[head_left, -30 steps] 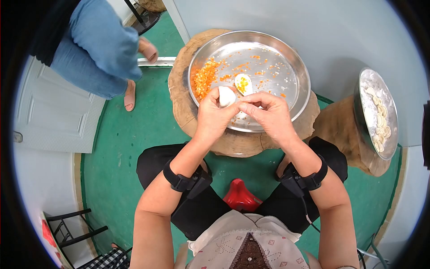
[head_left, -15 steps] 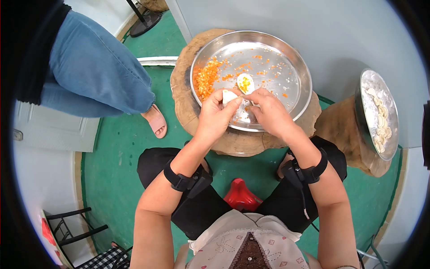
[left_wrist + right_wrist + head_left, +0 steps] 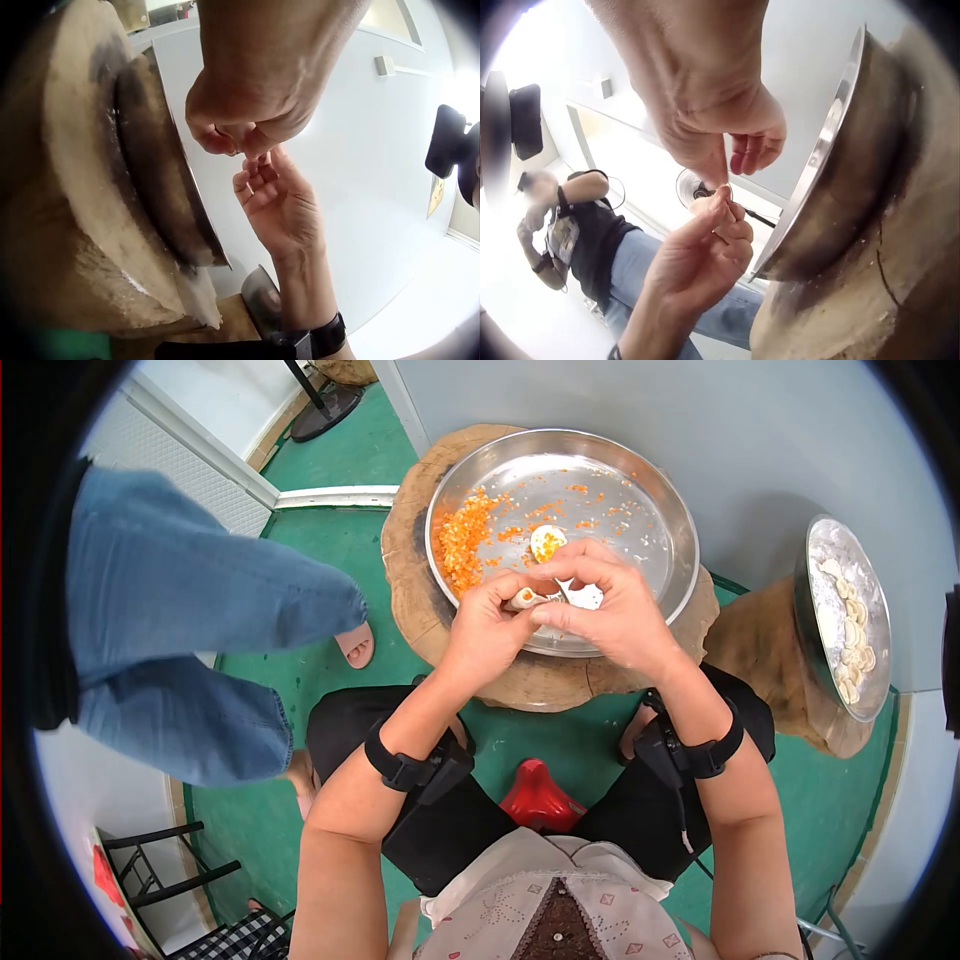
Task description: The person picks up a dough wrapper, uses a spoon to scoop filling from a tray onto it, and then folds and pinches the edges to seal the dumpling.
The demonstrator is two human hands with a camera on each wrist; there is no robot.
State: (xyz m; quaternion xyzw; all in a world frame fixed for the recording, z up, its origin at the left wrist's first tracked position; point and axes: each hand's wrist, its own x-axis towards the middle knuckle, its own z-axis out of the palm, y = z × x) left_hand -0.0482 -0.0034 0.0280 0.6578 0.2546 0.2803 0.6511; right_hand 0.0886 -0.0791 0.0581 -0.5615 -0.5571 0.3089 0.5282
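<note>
Your left hand (image 3: 490, 628) pinches the near end of the dumpling (image 3: 526, 598), fingers curled round it. It sits above the near rim of the big steel pan (image 3: 610, 470), with the heap of orange filling (image 3: 458, 542) just beyond your knuckles. A second ago this hand cradled the wrapper as an open white round. Now it is folded over and much narrower, so you look to be past filling and into sealing the edge.

Your right hand (image 3: 612, 610) has closed in on the other side of the fold, thumb and fingertips squeezing the seam against your left fingers. Both wrist views show the fingertips of the two hands meeting, though the dumpling itself is barely visible there.

Just beyond your hands, the white spoon (image 3: 546, 543) lies in the pan with yellow filling in its bowl, untouched and where it was a second ago.

Far to your right, the smaller pan (image 3: 822, 595) holds the finished dumplings (image 3: 850, 630), well apart from your hands.
</note>
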